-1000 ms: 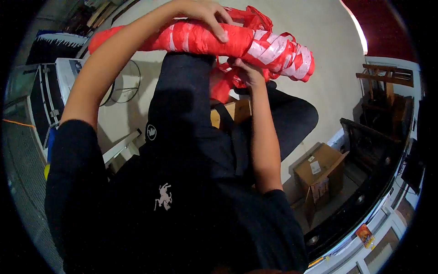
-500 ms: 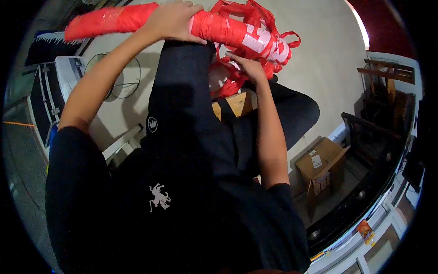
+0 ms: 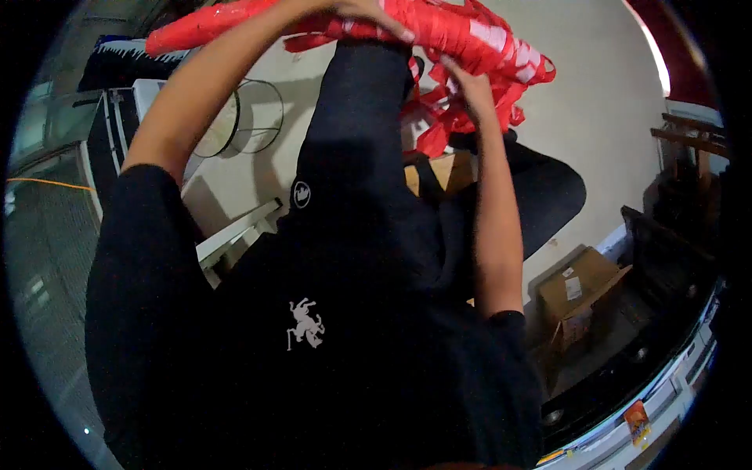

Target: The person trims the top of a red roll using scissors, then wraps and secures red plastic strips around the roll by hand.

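A long roll wrapped in red plastic (image 3: 450, 30), with whitish patches toward its right end, lies across my raised knee at the top of the view. My left hand (image 3: 364, 11) is closed over its middle, partly cut off by the upper edge. My right hand (image 3: 471, 88) is against the roll's near side, thumb toward the left; its other fingers are mostly hidden by the roll and plastic. Loose red plastic strips (image 3: 440, 135) hang below the roll between my legs, close to my right hand.
A wooden block or stool (image 3: 454, 171) shows between my legs. An open cardboard box (image 3: 580, 286) stands on the floor at right, beside a dark bench-like piece (image 3: 666, 243). To the left are a round wire frame (image 3: 262, 117) and a white slatted piece (image 3: 239, 231).
The view has shifted, so everything sits further right and my left hand is higher in the picture. The roll's left end looks slightly higher. Both hands remain at the roll.
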Motion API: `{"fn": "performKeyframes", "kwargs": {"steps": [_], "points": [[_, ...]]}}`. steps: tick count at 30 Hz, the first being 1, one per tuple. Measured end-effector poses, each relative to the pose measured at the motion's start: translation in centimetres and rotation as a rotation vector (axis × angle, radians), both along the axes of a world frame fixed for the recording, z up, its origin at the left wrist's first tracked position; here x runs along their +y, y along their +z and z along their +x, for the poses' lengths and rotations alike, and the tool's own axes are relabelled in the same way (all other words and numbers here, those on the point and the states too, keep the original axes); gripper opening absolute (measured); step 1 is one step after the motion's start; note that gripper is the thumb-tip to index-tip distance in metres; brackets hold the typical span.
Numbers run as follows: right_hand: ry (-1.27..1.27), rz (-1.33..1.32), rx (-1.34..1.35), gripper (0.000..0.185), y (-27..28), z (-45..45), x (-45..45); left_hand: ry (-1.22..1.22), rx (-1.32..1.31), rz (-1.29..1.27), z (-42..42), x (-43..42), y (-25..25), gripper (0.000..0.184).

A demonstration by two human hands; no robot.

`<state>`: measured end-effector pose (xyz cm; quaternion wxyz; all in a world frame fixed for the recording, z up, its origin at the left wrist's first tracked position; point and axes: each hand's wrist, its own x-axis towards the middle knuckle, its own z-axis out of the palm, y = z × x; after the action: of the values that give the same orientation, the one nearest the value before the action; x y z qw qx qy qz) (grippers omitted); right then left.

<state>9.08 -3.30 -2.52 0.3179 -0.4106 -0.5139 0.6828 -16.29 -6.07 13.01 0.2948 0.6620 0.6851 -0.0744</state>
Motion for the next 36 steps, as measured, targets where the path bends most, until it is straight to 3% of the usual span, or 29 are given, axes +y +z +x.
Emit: {"fn": "performKeyframes", "kwargs": {"steps": [1, 2, 4, 8, 10, 12, 13, 15, 16, 18, 19, 22, 23, 25, 26, 27, 28, 29, 30, 31, 32, 33, 34, 35, 36], "points": [[0.042, -0.107, -0.043, 0.026, -0.5, 0.4, 0.1, 0.088, -0.081, -0.179, 0.6, 0.6, 1.9, 0.094], [0.085, -0.206, -0.081, 0.027, -0.9, 0.7, 0.7, 0.032, 0.227, -0.249, -0.6, 3.4, -0.9, 0.099], [0.067, -0.204, 0.081, 0.025, -0.4, 0.5, 0.1, -0.003, 0.034, -0.113, -1.0, 3.3, -1.3, 0.098], [0.221, -0.213, 0.277, 0.021, -0.2, 0.4, 0.1, -0.055, -0.076, -0.132, -1.2, 4.5, -0.6, 0.086], [0.013, -0.128, 0.342, 0.019, 1.2, -0.3, -0.4, 0.243, -0.428, -0.232, -0.9, 2.6, -0.4, 0.085], [0.075, -0.214, 0.348, 0.027, -0.6, 1.5, -0.1, 0.536, -0.782, -0.356, 0.3, 0.1, -0.5, 0.083], [0.108, -0.371, 0.392, 0.029, 0.0, 2.4, -1.0, 0.514, -0.772, -0.357, 1.0, -0.7, -0.3, 0.083], [0.077, -0.510, 0.612, 0.038, 0.3, 2.7, -1.3, 0.605, -1.073, -0.981, 2.4, -1.6, 0.1, 0.085], [0.012, -0.507, 0.790, 0.044, 0.2, 1.9, -1.9, 0.554, -1.159, -1.031, 2.8, -1.9, -1.0, 0.093], [-0.026, -0.532, 0.898, 0.049, 1.1, 2.0, -1.9, 0.462, -1.431, -1.370, 3.3, -2.7, -3.6, 0.099], [-0.082, -0.474, 0.783, 0.050, 1.5, 2.1, -1.3, 0.470, -1.422, -1.396, 4.1, -2.9, -3.4, 0.099], [-0.113, -0.377, 0.623, 0.051, 4.0, 2.6, -1.0, 0.515, -1.555, -1.294, 6.4, -5.0, -4.9, 0.109], [-0.140, -0.340, 0.558, 0.052, 5.2, 3.0, -1.3, 0.601, -1.482, -0.994, 6.9, -5.5, -5.3, 0.102], [-0.139, -0.295, 0.485, 0.051, 7.4, 2.8, -0.8, 0.660, -1.370, -0.727, 7.0, -6.2, -4.7, 0.096], [-0.110, -0.294, 0.470, 0.053, 7.6, 2.7, -0.6, 0.385, -0.918, -0.278, 6.4, -6.8, -3.7, 0.086], [-0.154, -0.269, 0.356, 0.043, 6.9, 2.8, -0.2, 0.091, -0.464, 0.147, 6.4, -7.2, -2.2, 0.078], [-0.057, -0.317, 0.252, 0.047, 3.9, 3.5, 0.9, 0.052, -0.325, 0.311, 8.0, -8.9, 0.6, 0.086], [-0.061, -0.284, 0.175, 0.051, 2.9, 3.2, 1.6, -0.002, -0.279, 0.413, 8.8, -10.1, 1.9, 0.084], [-0.084, -0.330, 0.279, 0.055, 8.0, 3.6, -0.6, -0.044, -0.257, 0.413, 8.8, -11.0, 2.2, 0.079], [-0.072, -0.292, 0.354, 0.053, 7.7, 3.4, -0.7, -0.065, -0.435, 0.432, 7.6, -11.8, 1.1, 0.068], [-0.028, -0.266, 0.509, 0.048, 6.0, 2.7, -0.4, 0.041, -0.590, 0.318, 6.3, -12.2, 1.0, 0.061], [-0.072, -0.124, 0.572, 0.055, 5.3, 2.2, -0.5, 0.305, -0.782, 0.133, 5.4, -12.1, 1.3, 0.053], [-0.241, -0.122, 0.692, 0.052, 6.2, 1.5, -1.1, 0.282, -0.673, 0.189, 5.2, -11.5, 1.2, 0.047], [-0.166, -0.157, 0.756, 0.051, 6.2, 1.2, -0.9, 0.263, -0.562, 0.242, 4.9, -10.9, 1.2, 0.044], [-0.085, -0.192, 0.823, 0.051, 5.9, 1.2, -0.7, -0.116, -0.312, 0.436, 1.7, -11.5, -1.2, 0.042]]}}
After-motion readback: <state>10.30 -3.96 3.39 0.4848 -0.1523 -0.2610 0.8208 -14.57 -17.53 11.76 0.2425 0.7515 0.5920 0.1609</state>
